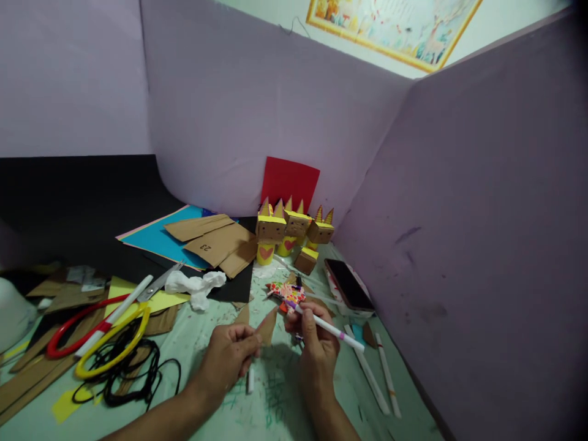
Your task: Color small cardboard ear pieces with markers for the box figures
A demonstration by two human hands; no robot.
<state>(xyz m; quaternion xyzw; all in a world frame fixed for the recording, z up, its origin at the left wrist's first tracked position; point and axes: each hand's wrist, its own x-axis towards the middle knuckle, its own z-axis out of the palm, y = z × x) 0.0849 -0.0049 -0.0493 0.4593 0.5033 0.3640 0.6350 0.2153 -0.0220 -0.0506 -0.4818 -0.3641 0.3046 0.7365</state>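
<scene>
My left hand (233, 352) pinches a small pointed cardboard piece (267, 326) between thumb and fingers, its tip upward. In my right hand (316, 343) a white marker with purple bands (335, 331) is gripped like a pen, its purple tip pointing up and left. Beneath the left hand lies a white stick-like piece (250, 380), partly covered. Another pointed cardboard piece (242, 315) shows just behind that hand. Beyond my hands is a patterned, colourful scrap (287, 290). Further back stand several cardboard-headed figures (271, 229) with pointed ears and yellow bodies, near a loose cardboard box head (306, 260).
Scissors with red and yellow handles (120, 318) lie left, over tangled black cord (124, 367). Crumpled tissue (196, 288), cardboard sheets (220, 242) and blue paper (163, 236) are behind. A phone (349, 285) and white markers (388, 376) lie right, beside a purple partition (482, 214).
</scene>
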